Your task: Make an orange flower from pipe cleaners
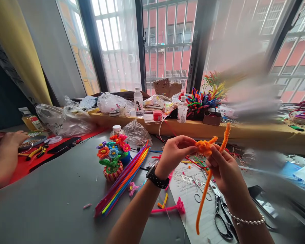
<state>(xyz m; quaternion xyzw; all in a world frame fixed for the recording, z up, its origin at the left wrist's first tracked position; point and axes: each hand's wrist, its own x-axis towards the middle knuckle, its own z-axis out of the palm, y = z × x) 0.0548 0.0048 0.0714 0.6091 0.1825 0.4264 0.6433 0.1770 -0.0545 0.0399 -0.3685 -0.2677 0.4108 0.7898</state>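
Note:
An orange pipe cleaner [204,203] is curled into a bunched shape at its upper part, with a long straight tail hanging down and a short end sticking up. My left hand [177,152], with a black watch on its wrist, pinches the bunched part from the left. My right hand [223,166], wearing a beaded bracelet, grips the same pipe cleaner near where the tail leaves the bunch. Below my hands, a handwritten sheet [188,196] carries small scissors [202,193] and large black-handled scissors [221,220]. A pink pipe-cleaner flower [179,206] lies left of them.
A bundle of coloured pipe cleaners [124,184] lies left of my arms, beside a small pot of pipe-cleaner flowers [113,171]. Water bottles [138,105] and a box of colourful stems [212,118] stand on the sill ledge. At far left, another person's hand [11,142] works over a red mat.

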